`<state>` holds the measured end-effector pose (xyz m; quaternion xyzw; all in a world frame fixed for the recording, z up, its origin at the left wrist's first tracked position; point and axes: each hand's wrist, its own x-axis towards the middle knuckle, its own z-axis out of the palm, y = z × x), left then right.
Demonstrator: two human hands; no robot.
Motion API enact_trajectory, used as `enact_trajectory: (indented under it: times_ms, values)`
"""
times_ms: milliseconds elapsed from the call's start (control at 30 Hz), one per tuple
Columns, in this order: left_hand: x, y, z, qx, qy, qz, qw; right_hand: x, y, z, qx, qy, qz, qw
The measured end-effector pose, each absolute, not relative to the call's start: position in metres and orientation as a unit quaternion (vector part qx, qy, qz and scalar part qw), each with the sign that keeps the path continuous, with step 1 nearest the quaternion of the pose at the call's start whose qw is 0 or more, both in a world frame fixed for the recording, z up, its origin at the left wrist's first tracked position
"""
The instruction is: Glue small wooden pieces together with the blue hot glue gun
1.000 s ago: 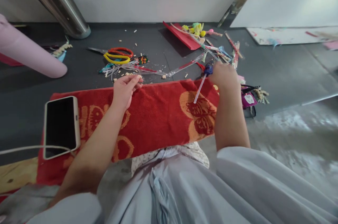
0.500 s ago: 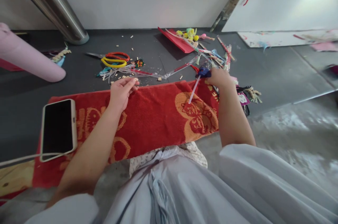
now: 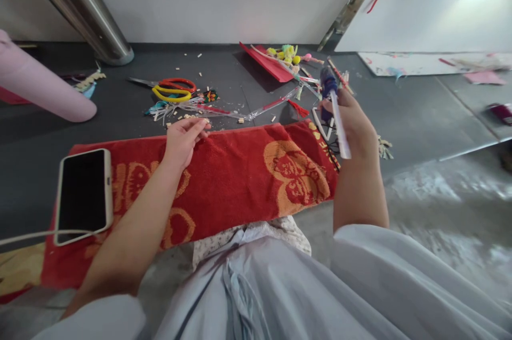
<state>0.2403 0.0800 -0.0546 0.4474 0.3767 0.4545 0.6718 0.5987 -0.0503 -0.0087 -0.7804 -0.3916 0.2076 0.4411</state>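
Observation:
My right hand [image 3: 354,126] is raised above the right end of the red towel [image 3: 236,169] and grips a blue glue gun [image 3: 328,89] with a white glue stick [image 3: 341,132] sticking out of its back. My left hand [image 3: 184,140] rests on the towel's far edge, fingers lightly curled, touching small scraps there; I cannot tell whether it pinches one. A phone [image 3: 83,196] with a white cable lies on the towel's left end.
Red and yellow scissors [image 3: 174,90], cut straw bits and clear strips [image 3: 256,109] litter the dark floor beyond the towel. A red folded card [image 3: 268,62] with pompoms lies further back. A pink roll [image 3: 44,92] is at left, a metal post [image 3: 88,14] behind it.
My right hand lifted the glue gun off the floor and turned it upright, the glue stick now pointing toward me. My left hand stayed on the towel's edge.

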Motion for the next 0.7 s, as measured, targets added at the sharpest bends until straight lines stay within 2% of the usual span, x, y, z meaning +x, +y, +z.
enact_trajectory:
  times_ms: [67,200,267,433,700]
  values:
    - [0.24,0.08,-0.055,0.449,0.374,0.454,0.673,0.584,-0.045,-0.008,-0.709,-0.39,0.274,0.519]
    - [0.239,0.08,-0.056,0.453,0.368,0.452,0.674,0.545,-0.034,0.003,-0.617,-0.402,0.372,0.565]
    - [0.239,0.081,-0.057,0.455,0.367,0.452,0.674,0.527,-0.029,0.012,-0.606,-0.406,0.388,0.564]
    - [0.239,0.08,-0.058,0.457,0.362,0.45,0.677,0.497,-0.016,0.025,-0.642,-0.445,0.408,0.473]
    - [0.239,0.08,-0.055,0.458,0.371,0.451,0.67,0.462,0.012,0.006,-0.547,-0.481,0.465,0.503]
